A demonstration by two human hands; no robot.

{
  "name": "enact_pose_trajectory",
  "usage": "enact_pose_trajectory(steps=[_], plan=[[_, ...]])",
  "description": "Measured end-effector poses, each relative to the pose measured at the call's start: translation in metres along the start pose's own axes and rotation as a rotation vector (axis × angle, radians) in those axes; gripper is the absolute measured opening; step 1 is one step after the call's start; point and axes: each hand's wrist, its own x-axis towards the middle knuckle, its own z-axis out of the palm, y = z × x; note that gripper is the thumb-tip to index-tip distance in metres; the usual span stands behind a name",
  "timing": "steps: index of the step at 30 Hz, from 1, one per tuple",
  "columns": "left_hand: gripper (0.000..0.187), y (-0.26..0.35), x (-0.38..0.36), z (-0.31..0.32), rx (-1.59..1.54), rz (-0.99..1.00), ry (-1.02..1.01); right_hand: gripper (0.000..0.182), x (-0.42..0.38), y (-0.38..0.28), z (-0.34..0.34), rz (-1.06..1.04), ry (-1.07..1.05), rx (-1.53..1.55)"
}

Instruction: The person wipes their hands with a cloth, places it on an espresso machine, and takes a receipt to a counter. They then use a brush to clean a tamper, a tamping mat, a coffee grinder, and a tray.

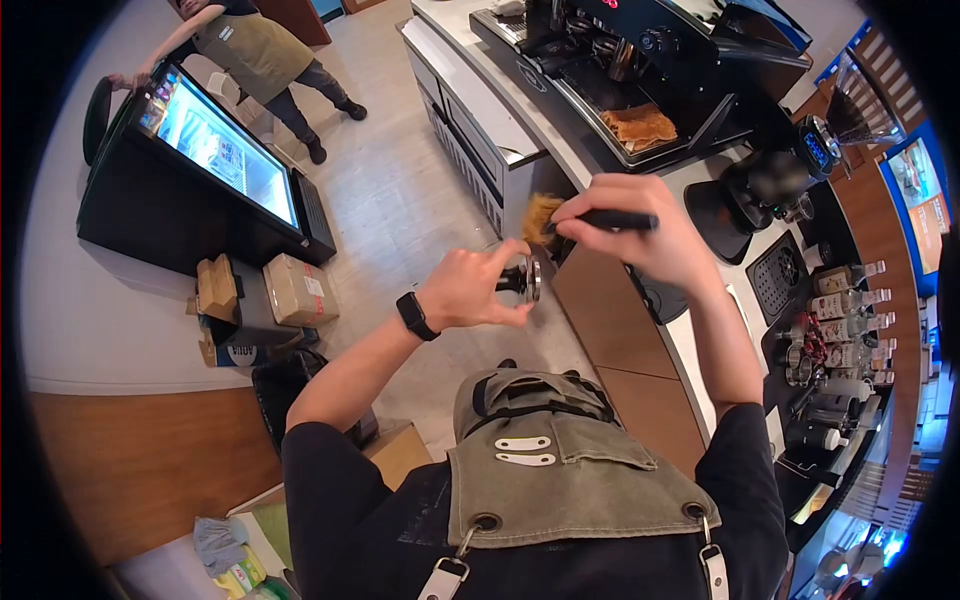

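My left hand (462, 287) is closed around a coffee tamper (532, 281), its thumb and fingers curled about the black handle. The tamper's round metal base faces right, toward my other hand. In my right hand (655, 240) is a brush (625, 220) with a black handle, gripped between thumb and fingers. Its tan bristles (541, 216) point left, a little above the tamper in this view. Both hands are raised in front of my apron (600, 490), beside the counter.
An espresso machine (640, 60) stands on the counter, a brown cloth (640, 125) on its drip tray. A coffee grinder (775, 180) and several bottles (845, 305) line the right. Left are a display fridge (200, 170), a cardboard box (298, 290) and another person (255, 55).
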Motion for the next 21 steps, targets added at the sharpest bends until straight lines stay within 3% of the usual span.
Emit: enact_pose_trajectory(steps=[2,3,5,8,11,12,16,19,21], plan=[[0.065,-0.003,0.001,0.002,-0.164,-0.151,0.034,0.014,-0.012,-0.010,0.018,-0.152,0.021,-0.019],[0.062,-0.008,0.003,0.002,-0.260,-0.207,0.031,0.016,-0.019,-0.015,0.023,-0.068,-0.056,-0.175],[0.057,-0.017,0.000,0.008,-0.463,-0.326,0.005,0.020,-0.026,0.002,0.025,-0.048,0.051,-0.372],[0.042,-0.018,0.003,0.000,-0.941,-0.639,-0.194,0.021,-0.019,-0.014,0.035,-0.013,0.377,-0.154],[0.030,-0.006,0.006,0.008,-1.284,-0.662,-0.026,0.020,-0.029,-0.006,0.067,0.147,0.390,-0.031],[0.030,-0.004,0.005,0.011,-1.311,-0.682,0.015,0.017,-0.036,0.008,0.085,0.118,0.487,-0.025],[0.032,-0.007,0.007,0.030,-1.432,-0.767,0.141,0.013,-0.050,0.005,0.099,0.506,0.764,0.357],[0.036,-0.008,0.014,0.045,-1.534,-0.766,0.177,0.014,-0.050,0.023,0.130,0.236,0.733,0.171],[0.041,-0.012,0.011,0.050,-1.624,-0.751,0.181,0.016,-0.059,0.035,0.125,0.287,0.723,0.039]])
